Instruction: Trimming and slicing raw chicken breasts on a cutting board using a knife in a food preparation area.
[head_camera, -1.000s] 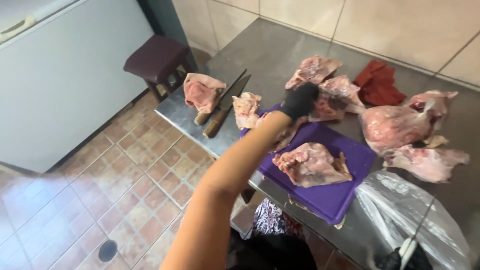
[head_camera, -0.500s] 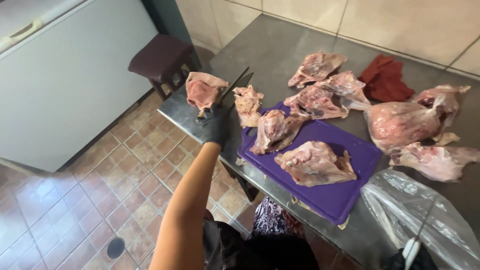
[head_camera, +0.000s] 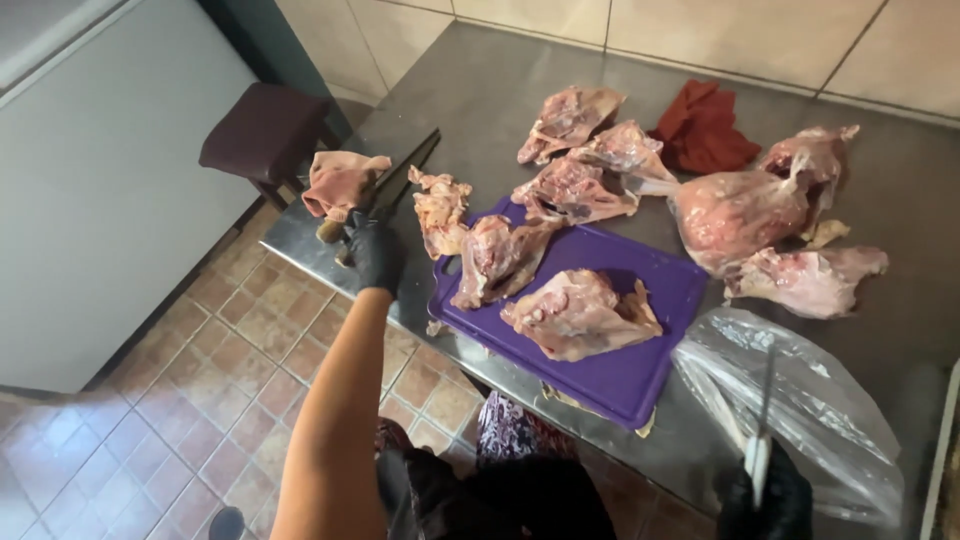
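My left hand (head_camera: 372, 250), in a black glove, reaches to the left end of the steel table (head_camera: 480, 90). Its fingers curl over the handle of one of two long dark knives (head_camera: 405, 170) lying side by side. A pale piece of raw meat (head_camera: 340, 180) lies right beside them. My right hand (head_camera: 765, 498), also gloved, is at the bottom right and grips a thin white-handled blade (head_camera: 766, 400) pointing up. On the purple cutting board (head_camera: 620, 375) lie two raw poultry pieces (head_camera: 580, 315).
Several more raw carcass pieces (head_camera: 740, 215) and a dark red cloth (head_camera: 705, 125) cover the back of the table. A clear plastic bag (head_camera: 820, 400) lies at the right. A dark stool (head_camera: 265, 130) and a white appliance (head_camera: 100, 200) stand on the tiled floor to the left.
My left hand left the meat at the board's far edge and swung left to the knives. The right hand stayed low at the bottom right.
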